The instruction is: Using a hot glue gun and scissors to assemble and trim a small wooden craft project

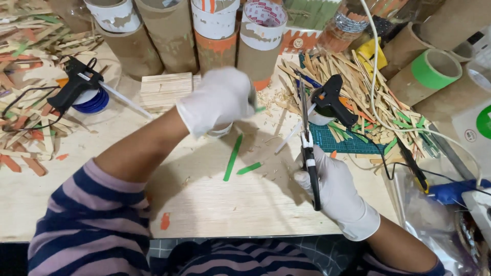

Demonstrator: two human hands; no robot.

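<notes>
Gloves cover both hands: the left hand (221,99) is lifted over the board (215,197), fingers curled in, pinching a small green piece (260,109) at its far side, though motion blur hides the grip itself and I cannot tell what else it holds. The right hand (327,184) is wrapped around the black handles of pliers (308,148), fingers pressed together, the thin jaws pointing away toward the clutter. Two green sticks (233,157) lie on the board between the hands, one long and one short, just beside each other but apart. Two black glue guns show: one (76,84) at the left resting on a blue roll, one (332,105) at the right over a green mat (348,143). Four cardboard tubes (174,36) stand in a row at the back, their tops cut off by the frame; more lie at the right, one with green tape (432,69). A stack of plain sticks (163,91) sits behind the left hand. Heaps of loose sticks (363,87) on both sides are too tangled to count
</notes>
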